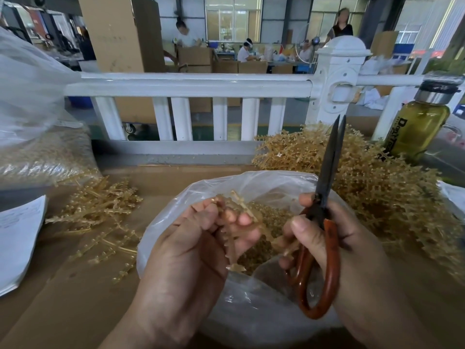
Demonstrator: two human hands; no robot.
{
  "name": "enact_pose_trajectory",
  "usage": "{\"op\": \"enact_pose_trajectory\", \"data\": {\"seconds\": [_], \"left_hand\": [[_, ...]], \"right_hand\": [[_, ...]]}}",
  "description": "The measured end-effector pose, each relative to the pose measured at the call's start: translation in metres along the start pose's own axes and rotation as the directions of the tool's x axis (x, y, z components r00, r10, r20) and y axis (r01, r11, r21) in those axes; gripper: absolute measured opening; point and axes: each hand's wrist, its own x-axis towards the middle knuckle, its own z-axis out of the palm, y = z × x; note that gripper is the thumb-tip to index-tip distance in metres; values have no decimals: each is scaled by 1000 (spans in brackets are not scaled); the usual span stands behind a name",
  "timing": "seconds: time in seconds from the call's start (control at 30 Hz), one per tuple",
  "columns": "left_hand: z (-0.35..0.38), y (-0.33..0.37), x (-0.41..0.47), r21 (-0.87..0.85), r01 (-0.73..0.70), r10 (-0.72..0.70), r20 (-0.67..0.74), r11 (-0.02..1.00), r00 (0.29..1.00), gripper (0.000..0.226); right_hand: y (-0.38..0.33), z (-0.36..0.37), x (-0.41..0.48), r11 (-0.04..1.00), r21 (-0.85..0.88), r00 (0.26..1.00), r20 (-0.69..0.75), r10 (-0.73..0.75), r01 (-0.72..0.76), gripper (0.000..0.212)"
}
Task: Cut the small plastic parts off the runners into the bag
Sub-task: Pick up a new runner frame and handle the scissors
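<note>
One desk (75, 285), spread with brown cardboard, filling the lower view. One white railing (186, 86) along its far edge, with one capped post at right.

Two heaps of tan runners: the bigger heap (377, 192) at right, the thinner heap (100, 217) at left, loose on the cardboard.

Two clear plastic bags: a large sack (37, 157) at far left, filled with tan pieces, and the open bag (251, 316) at centre, near the desk's front edge. One stack of white paper (17, 235) at the left edge.

Two hands, both occupied, both over the open bag. Left hand (186, 253) with fingers curled, pinching one runner (232, 248) above the bag's mouth. Right hand (357, 243) wrapped round the red-brown handles of one pair of scissors (327, 172), dark blades upright and nearly together, tips slightly parted.

One bottle (417, 129) of yellowish liquid, steel-capped, upright at far right beside the bigger heap.

Smallest: cut parts (271, 222), too many to count, piled inside the open bag.
</note>
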Motion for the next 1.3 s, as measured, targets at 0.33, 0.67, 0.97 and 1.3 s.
{"op": "enact_pose_trajectory", "data": {"seconds": [0.33,0.67,0.97,1.3], "left_hand": [[1,-17,-7,434,-203,209,34,878,977,14],[3,-11,-5,364,-227,239,13,903,971,13],[1,-8,-4,280,-116,97,80,953,992,27],[3,-5,-3,270,-110,105,32,957,994,6]], "right_hand": [[3,-2,-1,998,58,995,93,26,-32,46],[0,3,-3,977,150,987,39,-159,151,47],[2,4,-4,957,163,969,15,-247,241,48],[0,2,-2,951,26,950,-78,-304,307,41]]}}
